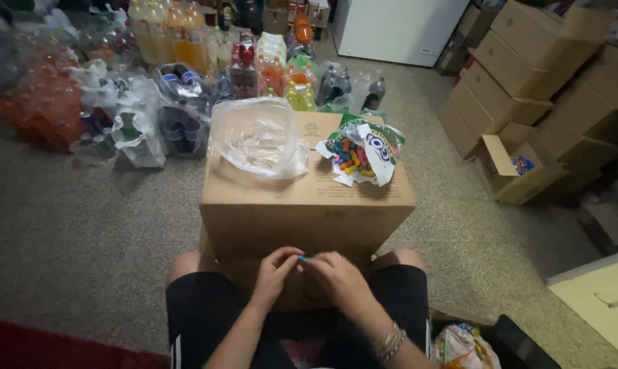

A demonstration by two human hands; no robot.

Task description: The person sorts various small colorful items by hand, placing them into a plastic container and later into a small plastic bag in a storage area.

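Your left hand [276,268] and right hand [338,273] meet fingertip to fingertip over your lap, just short of the near face of the cardboard box [307,198]. Both pinch closed on one small blue piece [302,258], held between them at the point of contact. Too little of it shows to tell its long axis or heading. Beyond the grip, on the box top: clear plastic bag [258,137] to the left, torn candy packet [361,150] with coloured pieces to the right. Bottled drinks [186,61] stand well beyond, on the carpet.
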